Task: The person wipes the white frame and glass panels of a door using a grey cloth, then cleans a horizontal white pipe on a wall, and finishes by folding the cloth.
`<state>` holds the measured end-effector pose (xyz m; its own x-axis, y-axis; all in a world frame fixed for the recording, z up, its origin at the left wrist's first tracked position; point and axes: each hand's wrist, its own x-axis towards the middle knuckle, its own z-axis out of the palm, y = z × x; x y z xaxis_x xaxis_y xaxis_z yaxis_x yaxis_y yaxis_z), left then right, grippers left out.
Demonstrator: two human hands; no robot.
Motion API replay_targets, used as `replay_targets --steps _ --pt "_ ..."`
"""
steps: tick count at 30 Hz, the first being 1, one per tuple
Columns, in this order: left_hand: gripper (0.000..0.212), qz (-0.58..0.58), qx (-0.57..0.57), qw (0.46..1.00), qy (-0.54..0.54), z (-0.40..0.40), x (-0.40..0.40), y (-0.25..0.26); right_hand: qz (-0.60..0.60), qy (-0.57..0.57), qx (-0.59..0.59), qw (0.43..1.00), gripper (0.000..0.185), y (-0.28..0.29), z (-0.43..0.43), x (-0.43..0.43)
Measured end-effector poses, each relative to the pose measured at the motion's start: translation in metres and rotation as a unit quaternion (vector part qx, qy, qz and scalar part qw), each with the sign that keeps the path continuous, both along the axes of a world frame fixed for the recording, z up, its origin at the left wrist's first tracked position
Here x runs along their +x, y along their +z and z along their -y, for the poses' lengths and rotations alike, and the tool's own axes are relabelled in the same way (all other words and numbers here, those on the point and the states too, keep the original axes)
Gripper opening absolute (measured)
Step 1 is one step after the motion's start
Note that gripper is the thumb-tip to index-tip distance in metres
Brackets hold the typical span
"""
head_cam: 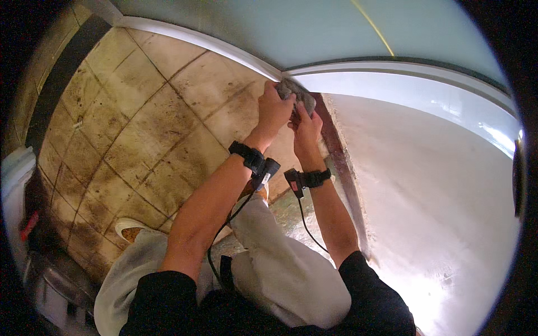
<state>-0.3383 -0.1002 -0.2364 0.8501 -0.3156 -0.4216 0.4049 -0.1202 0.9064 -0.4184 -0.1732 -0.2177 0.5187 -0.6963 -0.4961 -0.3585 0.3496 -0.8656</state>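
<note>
At the corner where two white frame rails meet, my left hand (pixel 272 108) and my right hand (pixel 308 131) both grip a rough grey lump (pixel 309 102). Whether it is a stone or a bunched cloth cannot be told. My fingers cover much of it. Its far side lies close against the lower end of the white door frame (pixel 336 82), beside a dark reddish threshold strip (pixel 332 124). Both wrists wear black straps with small cabled devices.
Stained square floor tiles (pixel 143 117) spread to the left. A pale wall or floor surface (pixel 412 168) lies right of the threshold. Greenish panels (pixel 328 33) rise ahead within the white frame. A dark object (pixel 63 290) stands at lower left, near my shoe (pixel 128 229).
</note>
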Motion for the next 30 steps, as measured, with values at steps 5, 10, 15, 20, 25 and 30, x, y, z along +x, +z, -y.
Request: replay_targets --steps 5,10,15,20,25,30 --pt "0.050 0.051 0.015 0.998 -0.015 0.014 -0.012 0.040 0.033 -0.015 -0.001 0.999 0.025 0.035 0.013 -0.018" --pt "0.048 0.101 -0.014 0.994 -0.029 0.011 -0.016 0.107 0.093 -0.013 0.125 0.988 0.025 0.088 0.027 -0.036" --pt "0.053 0.328 -0.190 0.921 -0.088 0.009 -0.047 0.143 0.303 -0.014 0.220 0.927 0.045 0.116 0.015 -0.082" --pt "0.045 0.292 -0.140 0.941 -0.100 -0.013 -0.065 0.113 0.228 -0.058 0.256 0.938 0.037 0.078 0.009 -0.106" --pt "0.040 0.079 -0.048 0.994 0.062 -0.045 -0.038 0.051 0.051 0.016 0.183 0.982 0.020 0.058 -0.026 -0.034" --pt "0.037 0.155 0.021 0.985 0.076 -0.017 -0.005 0.090 0.173 -0.034 0.256 0.950 0.027 0.059 -0.010 0.002"
